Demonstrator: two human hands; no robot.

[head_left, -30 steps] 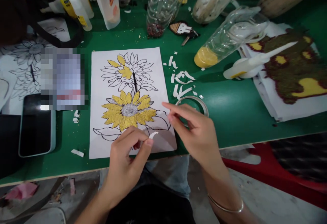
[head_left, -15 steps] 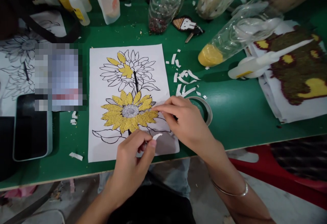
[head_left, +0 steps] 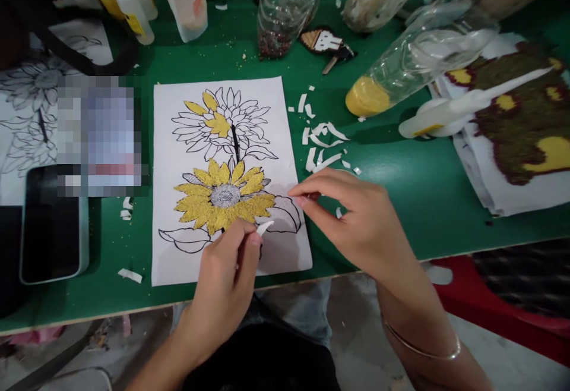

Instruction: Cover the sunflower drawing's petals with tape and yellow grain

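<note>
My left hand (head_left: pixel 227 275) pinches a small white paper scrap (head_left: pixel 265 228) between thumb and forefinger, over the lower part of a white sheet (head_left: pixel 178 271) printed with two outlined flowers. The lower flower (head_left: pixel 200 216) has petals covered in grainy yellow and a grey centre. On the upper flower (head_left: pixel 249 112), only a few petals are yellow; the others are bare outlines. My right hand (head_left: pixel 356 218) hovers at the sheet's right edge, by an outlined leaf (head_left: pixel 287 213). Its thumb and forefinger are pressed together; anything between them is too small to make out.
White paper scraps (head_left: pixel 327 134) lie right of the sheet. Beyond are keys (head_left: pixel 332 61), a bottle with yellow grains (head_left: pixel 367 97) and a white glue bottle (head_left: pixel 427 123) leaning on stacked papers (head_left: pixel 485 192). A phone (head_left: pixel 53 224) lies left; more bottles (head_left: pixel 184 5) stand at the back.
My right hand has moved right, off the yellow petals to the sheet's edge, and now covers most of the white ring. My left hand has shifted slightly left and up with the paper scrap.
</note>
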